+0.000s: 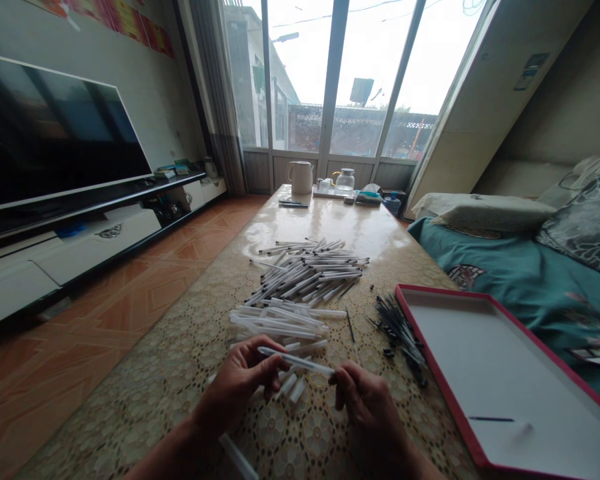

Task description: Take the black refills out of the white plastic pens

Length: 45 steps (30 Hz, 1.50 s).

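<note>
A clear whitish pen barrel (305, 363) is held level above the table between my two hands. My left hand (243, 377) pinches it near its tapered left end. At its right end, the fingers of my right hand (365, 393) are closed; whatever small part they may also hold is hidden. Behind and below my hands lies a pile of translucent pen barrels (280, 321). Farther back is a larger heap of pens with dark ends (305, 275). To the right, thin black pen parts (400, 330) lie bunched against a tray. A single loose refill (351, 325) lies near my right hand.
The shallow red-rimmed white tray (455, 360) occupies the table's right side, with one dark refill (491, 419) in it. A pitcher (301, 179) and a glass teapot (345, 180) stand at the far end. A teal-covered bed or sofa (505, 267) flanks the table's right.
</note>
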Tool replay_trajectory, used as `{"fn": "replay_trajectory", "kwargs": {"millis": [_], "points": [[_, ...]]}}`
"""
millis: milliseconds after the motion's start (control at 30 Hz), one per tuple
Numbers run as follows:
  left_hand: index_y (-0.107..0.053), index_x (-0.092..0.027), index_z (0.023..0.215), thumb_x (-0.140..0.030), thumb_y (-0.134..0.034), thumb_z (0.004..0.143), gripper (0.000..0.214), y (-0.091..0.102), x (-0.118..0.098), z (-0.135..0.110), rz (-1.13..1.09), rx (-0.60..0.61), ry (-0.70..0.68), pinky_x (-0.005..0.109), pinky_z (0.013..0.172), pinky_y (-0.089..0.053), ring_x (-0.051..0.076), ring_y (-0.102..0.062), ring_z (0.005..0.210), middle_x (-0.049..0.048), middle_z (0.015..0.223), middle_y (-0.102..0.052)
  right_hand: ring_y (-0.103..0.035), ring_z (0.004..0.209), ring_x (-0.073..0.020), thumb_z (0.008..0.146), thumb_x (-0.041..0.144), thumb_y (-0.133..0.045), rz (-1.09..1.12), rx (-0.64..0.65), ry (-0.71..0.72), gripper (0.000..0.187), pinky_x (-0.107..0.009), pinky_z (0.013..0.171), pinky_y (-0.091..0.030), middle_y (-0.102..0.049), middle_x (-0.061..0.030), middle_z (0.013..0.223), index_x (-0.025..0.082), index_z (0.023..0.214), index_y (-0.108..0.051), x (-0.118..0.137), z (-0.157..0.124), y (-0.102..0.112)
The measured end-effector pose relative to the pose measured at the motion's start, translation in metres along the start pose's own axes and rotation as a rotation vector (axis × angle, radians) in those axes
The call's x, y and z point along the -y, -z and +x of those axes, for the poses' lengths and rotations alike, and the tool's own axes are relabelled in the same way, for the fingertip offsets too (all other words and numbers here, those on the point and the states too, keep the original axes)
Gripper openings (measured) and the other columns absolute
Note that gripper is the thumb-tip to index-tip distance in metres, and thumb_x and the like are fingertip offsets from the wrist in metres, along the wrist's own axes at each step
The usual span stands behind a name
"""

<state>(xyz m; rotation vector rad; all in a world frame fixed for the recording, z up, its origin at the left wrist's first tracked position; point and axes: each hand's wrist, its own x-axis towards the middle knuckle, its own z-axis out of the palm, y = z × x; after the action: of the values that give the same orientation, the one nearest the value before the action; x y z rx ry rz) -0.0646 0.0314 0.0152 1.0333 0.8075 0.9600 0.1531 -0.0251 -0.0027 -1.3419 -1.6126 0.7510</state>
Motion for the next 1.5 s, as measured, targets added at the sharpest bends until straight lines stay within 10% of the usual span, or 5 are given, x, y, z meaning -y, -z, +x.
{"fn": "replay_trajectory", "kwargs": {"millis": [167, 333, 967, 1200, 1500], "points": [[-0.065, -0.013, 0.083, -0.028, -0.072, 0.073, 0.019, 0.001, 0.0, 0.0, 0.007, 0.005, -0.009, 0.017, 0.039, -0.041, 0.008, -0.055, 0.044, 0.0016, 0.066, -0.067, -0.053, 0.051, -0.0123, 0.088, 0.046, -0.047, 0.072, 0.032, -0.052, 0.032, -0.02, 0.05, -0.039, -0.057, 0.0014, 0.058, 0.016, 0.092, -0.057, -0.001, 0.0, 0.0], [-0.064, -0.013, 0.083, -0.026, -0.071, 0.074, 0.018, 0.0, -0.001, -0.001, 0.014, 0.008, -0.003, 0.016, 0.039, -0.04, 0.008, -0.055, 0.045, 0.0017, 0.066, -0.067, -0.053, 0.052, -0.012, 0.094, 0.044, -0.035, 0.011, 0.04, -0.007, 0.043, -0.022, 0.054, -0.038, -0.056, -0.0006, 0.054, 0.017, 0.067, -0.056, 0.001, 0.0, 0.002], [-0.065, -0.014, 0.082, -0.029, -0.075, 0.07, 0.022, 0.006, 0.001, 0.003, -0.036, -0.072, -0.006, 0.013, 0.038, -0.038, 0.006, -0.055, 0.045, 0.0018, 0.067, -0.068, -0.05, 0.054, -0.0107, 0.084, 0.038, -0.055, 0.344, -0.109, -0.133, 0.02, -0.019, 0.045, -0.038, -0.057, -0.0005, 0.072, 0.019, 0.087, -0.049, 0.005, 0.005, 0.007], [-0.065, -0.013, 0.082, -0.027, -0.073, 0.072, 0.019, 0.003, 0.001, 0.001, -0.04, -0.029, 0.002, 0.014, 0.04, -0.039, 0.006, -0.055, 0.045, 0.0021, 0.066, -0.068, -0.04, 0.053, -0.0106, 0.087, 0.04, -0.049, 0.149, 0.058, -0.106, 0.026, -0.021, 0.048, -0.034, -0.043, 0.0039, 0.06, 0.016, 0.079, -0.055, 0.006, 0.002, 0.005], [-0.063, -0.017, 0.087, -0.027, -0.073, 0.072, 0.02, 0.026, -0.018, 0.001, -0.087, -0.178, -0.112, 0.017, 0.044, -0.042, 0.008, -0.056, 0.05, 0.0, 0.071, -0.068, -0.053, 0.059, -0.0165, 0.082, 0.045, -0.052, -0.156, -0.488, -0.141, 0.028, -0.025, 0.056, -0.041, -0.06, -0.0026, 0.068, 0.017, 0.084, -0.057, 0.002, 0.024, 0.071]]}}
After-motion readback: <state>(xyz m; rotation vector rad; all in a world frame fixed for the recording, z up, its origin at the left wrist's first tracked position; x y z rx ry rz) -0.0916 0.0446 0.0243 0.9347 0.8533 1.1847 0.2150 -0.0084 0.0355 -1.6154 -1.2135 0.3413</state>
